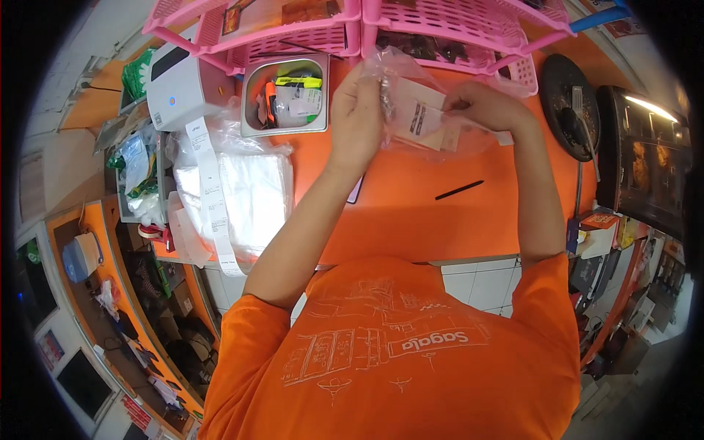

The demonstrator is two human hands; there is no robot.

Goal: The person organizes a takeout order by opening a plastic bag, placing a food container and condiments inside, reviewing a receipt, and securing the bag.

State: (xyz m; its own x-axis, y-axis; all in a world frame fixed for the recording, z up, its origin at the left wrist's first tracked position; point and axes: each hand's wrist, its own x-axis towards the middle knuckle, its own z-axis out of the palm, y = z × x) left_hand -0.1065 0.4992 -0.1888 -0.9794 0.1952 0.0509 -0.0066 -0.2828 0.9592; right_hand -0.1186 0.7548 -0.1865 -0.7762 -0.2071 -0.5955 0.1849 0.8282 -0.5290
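Observation:
Over the far part of the orange tabletop [407,220], my left hand [357,110] grips the left side of a clear plastic bag [401,63]. Pale cards or paper pieces [421,113] with dark print show through the plastic. My right hand [487,107] is at the bag's right side, its fingers bent and pinching at the plastic beside the cards; the exact contact is partly hidden. A slim black pen [459,190] lies on the table below the bag. Partly covered by my left forearm is a flat, dark-edged object [356,192], perhaps a phone.
Pink plastic basket racks [360,27] line the back. At left stand a metal container [246,118] of highlighters, a white receipt printer [179,82] with a long paper strip [212,192], and stacked clear bags [258,192]. A black round tray [555,82] with tongs is at right, beside a lit glass-fronted cabinet [643,159].

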